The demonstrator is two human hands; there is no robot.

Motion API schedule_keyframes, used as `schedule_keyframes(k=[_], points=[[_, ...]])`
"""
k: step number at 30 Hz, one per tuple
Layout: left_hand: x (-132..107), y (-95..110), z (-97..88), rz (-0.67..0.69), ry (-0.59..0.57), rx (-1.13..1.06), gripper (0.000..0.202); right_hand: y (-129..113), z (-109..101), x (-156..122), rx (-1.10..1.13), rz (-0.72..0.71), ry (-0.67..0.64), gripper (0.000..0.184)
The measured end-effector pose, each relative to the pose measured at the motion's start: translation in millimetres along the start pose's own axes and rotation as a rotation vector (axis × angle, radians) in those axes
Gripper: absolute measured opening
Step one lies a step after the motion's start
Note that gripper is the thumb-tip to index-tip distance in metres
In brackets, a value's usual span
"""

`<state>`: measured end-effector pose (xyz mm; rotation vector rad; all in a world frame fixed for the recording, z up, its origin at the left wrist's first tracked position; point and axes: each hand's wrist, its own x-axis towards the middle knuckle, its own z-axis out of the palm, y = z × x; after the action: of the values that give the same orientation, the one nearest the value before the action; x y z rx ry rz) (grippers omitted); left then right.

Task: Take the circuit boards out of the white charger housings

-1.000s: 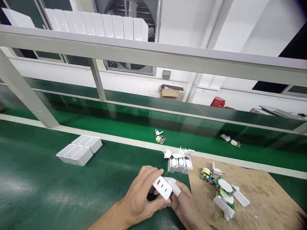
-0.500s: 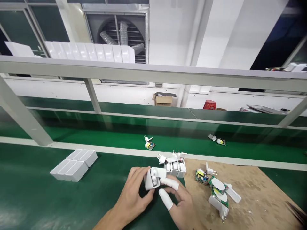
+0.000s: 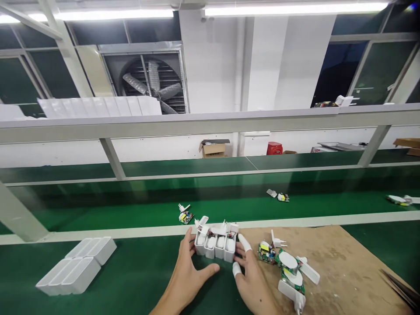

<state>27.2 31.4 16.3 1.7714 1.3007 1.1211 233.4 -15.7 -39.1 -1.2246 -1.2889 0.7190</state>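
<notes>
Where the green bench runs to the left edge of view, a block of white casings lies flat, well apart from the hands.

Left hand: open, fingers spread, fingertips against the left end of the row of white charger housings, thumb stretched out to the right along the bench below the row.

Row of white charger housings: four standing side by side at the far edge of the bench, just short of the pale strip bordering the conveyor belt; small white plug parts rest on top.

Right hand: open, forefinger and thumb apart, each wearing a white finger cot; the forefinger tip touches the right end of the row.

Brown board: lies to the right of the hands, bearing a cluster of green circuit boards and white shells.

Conveyor belt, beyond: three small sets of loose parts, one near the row, one farther right, one at the right edge.
</notes>
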Motion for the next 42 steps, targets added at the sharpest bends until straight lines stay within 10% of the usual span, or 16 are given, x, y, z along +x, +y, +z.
schedule_keyframes(k=[6, 14, 19, 28, 34, 42], points=[[6.3, 0.8, 3.7, -0.032, 0.097, 0.233, 0.142, 7.9, 32.7, -18.8, 0.221, 0.045, -0.193, 0.076], [28.4, 7.5, 19.2, 0.060, 0.096, 0.329, 0.115, 17.1, 44.6, -20.7, 0.187, 0.028, -0.134, 0.083], [43.4, 2.0, 1.2, 0.046, -0.054, 0.142, 0.116, 24.0, 42.2, -14.6, 0.212, 0.044, -0.079, 0.085], [74.3, -5.3, -27.9, -0.035, -0.088, 0.087, 0.061, 32.4, 36.8, -12.8, 0.250, 0.064, -0.173, 0.089], [39.6, 4.8, -5.1, 0.120, -0.004, 0.208, 0.132, 30.3, 36.2, -15.0, 0.230, 0.040, -0.173, 0.091], [39.1, 4.3, 26.8, 0.178, 0.093, 0.421, 0.101, 35.2, 42.7, -18.1, 0.244, 0.005, -0.182, 0.094]])
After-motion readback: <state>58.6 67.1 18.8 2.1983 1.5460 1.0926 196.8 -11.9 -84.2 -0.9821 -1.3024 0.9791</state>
